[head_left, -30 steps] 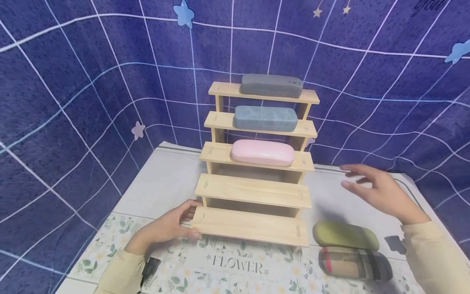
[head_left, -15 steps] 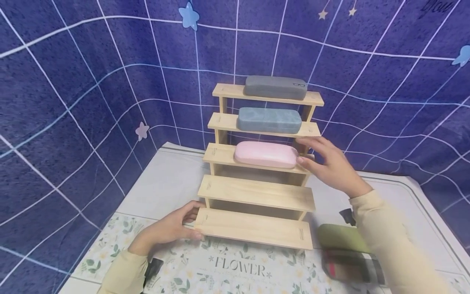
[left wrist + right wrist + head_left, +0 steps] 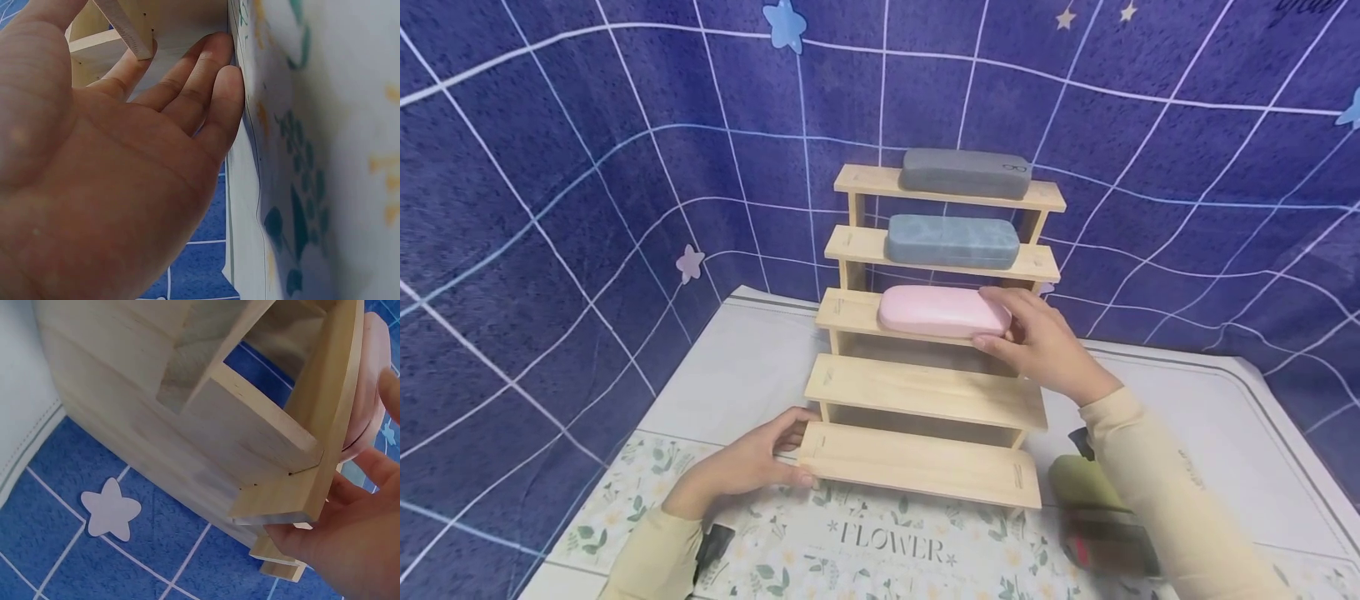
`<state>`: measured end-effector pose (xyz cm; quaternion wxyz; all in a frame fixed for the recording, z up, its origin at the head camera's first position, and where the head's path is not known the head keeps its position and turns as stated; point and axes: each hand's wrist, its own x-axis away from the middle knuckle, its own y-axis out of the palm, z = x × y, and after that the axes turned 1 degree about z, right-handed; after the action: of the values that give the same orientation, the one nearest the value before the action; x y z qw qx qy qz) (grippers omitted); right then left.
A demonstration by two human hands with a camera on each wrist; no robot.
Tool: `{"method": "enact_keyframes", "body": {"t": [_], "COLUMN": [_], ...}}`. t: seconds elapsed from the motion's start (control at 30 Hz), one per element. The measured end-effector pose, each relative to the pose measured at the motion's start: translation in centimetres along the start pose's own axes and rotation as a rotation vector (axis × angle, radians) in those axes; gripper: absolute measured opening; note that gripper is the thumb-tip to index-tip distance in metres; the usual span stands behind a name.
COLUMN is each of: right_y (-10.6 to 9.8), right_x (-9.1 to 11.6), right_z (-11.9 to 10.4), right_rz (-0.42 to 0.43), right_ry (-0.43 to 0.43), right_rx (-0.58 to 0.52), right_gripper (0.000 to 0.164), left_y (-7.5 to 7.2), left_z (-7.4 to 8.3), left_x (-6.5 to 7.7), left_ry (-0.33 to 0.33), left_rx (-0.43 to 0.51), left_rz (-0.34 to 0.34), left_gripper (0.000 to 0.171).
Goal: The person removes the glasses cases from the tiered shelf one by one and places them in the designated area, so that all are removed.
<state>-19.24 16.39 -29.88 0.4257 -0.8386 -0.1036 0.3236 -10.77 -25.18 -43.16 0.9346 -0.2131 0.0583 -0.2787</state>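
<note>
A wooden stepped shelf (image 3: pixel 925 462) with several tiers stands on the table. On its middle tier lies a pink glasses case (image 3: pixel 936 311). My right hand (image 3: pixel 1051 346) grips the right end of this case, thumb at the front and fingers behind. The right wrist view has the pink case (image 3: pixel 369 387) on the tier's far side from the camera, between thumb and fingers. Lower left, my left hand (image 3: pixel 741 467) holds the left end of the bottom tier, thumb at its front edge. In the left wrist view, the left hand's (image 3: pixel 125 181) fingers reach past the shelf's side.
A grey glasses case (image 3: pixel 962 173) lies on the top tier and a blue one (image 3: pixel 953 242) just below it. Right of the shelf, a green case (image 3: pixel 1078 482) and a dark case with a red stripe (image 3: pixel 1105 542) lie partly behind my right sleeve. A blue gridded curtain (image 3: pixel 625 167) hangs behind.
My right hand has moved left from beside the shelf to the pink glasses case and taken hold of its right end. The left hand has stayed at the bottom tier.
</note>
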Motion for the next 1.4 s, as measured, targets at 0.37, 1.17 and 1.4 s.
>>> {"method": "enact_keyframes", "body": {"t": [0.37,1.17,1.4], "right_y": [-0.8,-4.2,-5.1], "right_x": [0.2,3.2,4.1], "right_z": [0.6,4.1,4.4], "right_rz": [0.014,0.096,0.064], "right_ry": [0.038,0.198,0.246], "right_rx": [-0.057,-0.084,-0.065], "right_gripper": [0.064,0.055,0.058], "left_y": [0.0,-0.1,-0.1], "left_z": [-0.3,0.2,-0.1], "left_x": [-0.3,0.0,-0.1], "left_ry": [0.003,-0.010,0.006], "left_rx": [-0.004,-0.014,-0.001], "left_rz": [0.009,0.011,0.001], "left_gripper": [0.075,0.076,0.076]}}
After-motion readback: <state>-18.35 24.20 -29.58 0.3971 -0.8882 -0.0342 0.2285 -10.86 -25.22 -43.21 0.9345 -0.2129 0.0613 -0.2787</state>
